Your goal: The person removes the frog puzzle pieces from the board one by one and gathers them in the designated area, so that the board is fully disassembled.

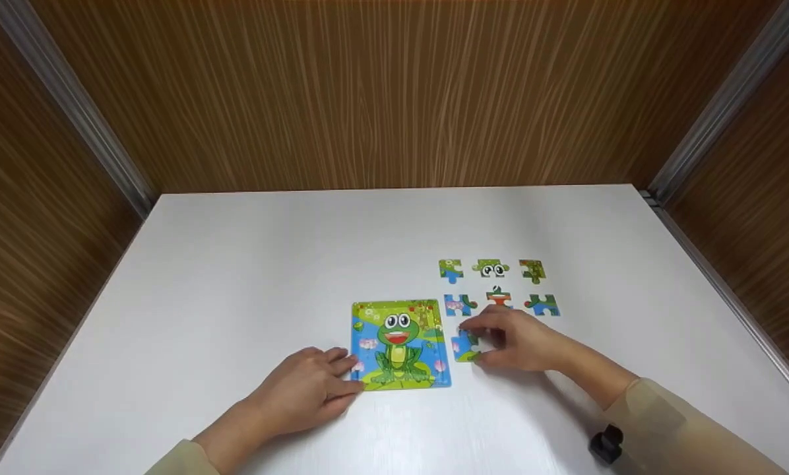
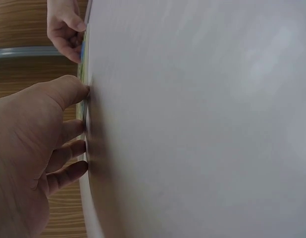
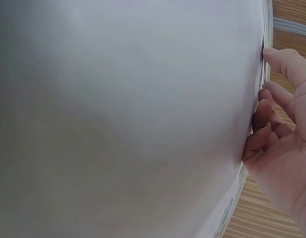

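A square puzzle board (image 1: 400, 343) with a green frog picture lies flat on the table. My left hand (image 1: 312, 386) rests beside it, fingertips touching its left edge and thumb at the lower left corner; the left wrist view shows those fingers (image 2: 69, 148) only slightly bent. To the right of the board is a blue and green puzzle piece (image 1: 464, 348) with a bit of pink. My right hand (image 1: 516, 336) pinches this piece between thumb and index finger, at or very near the tabletop. The other right fingers (image 3: 262, 116) curl in under the palm.
Several loose pieces lie in two rows above the right hand, among them an eyes piece (image 1: 491, 269) and a red mouth piece (image 1: 499, 298), partly covered by the hand. Wood-grain panels (image 1: 394, 92) enclose the white table (image 1: 249, 264). A small black object (image 1: 607, 444) is at the right sleeve.
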`<state>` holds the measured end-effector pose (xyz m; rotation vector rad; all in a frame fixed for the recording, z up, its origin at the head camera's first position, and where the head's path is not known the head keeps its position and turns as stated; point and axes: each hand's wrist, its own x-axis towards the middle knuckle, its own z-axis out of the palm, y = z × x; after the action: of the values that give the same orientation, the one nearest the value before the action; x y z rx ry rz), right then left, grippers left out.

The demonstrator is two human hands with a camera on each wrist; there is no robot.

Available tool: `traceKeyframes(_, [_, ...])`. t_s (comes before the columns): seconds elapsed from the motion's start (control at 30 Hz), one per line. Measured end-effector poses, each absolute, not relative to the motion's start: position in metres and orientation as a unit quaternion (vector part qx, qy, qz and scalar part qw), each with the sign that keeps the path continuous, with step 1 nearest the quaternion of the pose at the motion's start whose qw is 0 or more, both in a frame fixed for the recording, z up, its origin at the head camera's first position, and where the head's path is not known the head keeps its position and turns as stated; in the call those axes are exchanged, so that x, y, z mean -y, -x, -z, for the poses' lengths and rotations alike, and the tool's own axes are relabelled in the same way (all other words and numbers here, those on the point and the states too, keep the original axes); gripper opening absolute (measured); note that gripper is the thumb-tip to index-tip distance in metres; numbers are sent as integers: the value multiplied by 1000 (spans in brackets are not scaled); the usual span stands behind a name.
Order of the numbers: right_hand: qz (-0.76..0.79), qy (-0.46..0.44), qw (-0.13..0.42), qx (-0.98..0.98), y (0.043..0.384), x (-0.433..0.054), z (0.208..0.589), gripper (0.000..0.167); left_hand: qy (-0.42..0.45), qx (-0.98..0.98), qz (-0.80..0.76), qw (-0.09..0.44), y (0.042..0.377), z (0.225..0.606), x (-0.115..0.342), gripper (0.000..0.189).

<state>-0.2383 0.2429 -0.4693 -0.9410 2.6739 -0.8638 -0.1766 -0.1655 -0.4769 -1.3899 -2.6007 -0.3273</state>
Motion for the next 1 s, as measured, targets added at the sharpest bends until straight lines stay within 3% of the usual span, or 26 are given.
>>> traceKeyframes(0.37, [300,303,107,-898,237,-245,466,53,461,877,108,81,176,479,166,20])
traceKeyframes(0.57, [335,303,104,-886,238,-242,459,42,459,879,103,73,177,479,165,20])
traceKeyframes(0.7, [338,323,86,-880,240,-229,453,35,459,879,103,72,178,478,166,20])
traceKeyframes(1.0, [373,363,101,-848,242,-180,444,34,457,879,107,85,179,478,167,19])
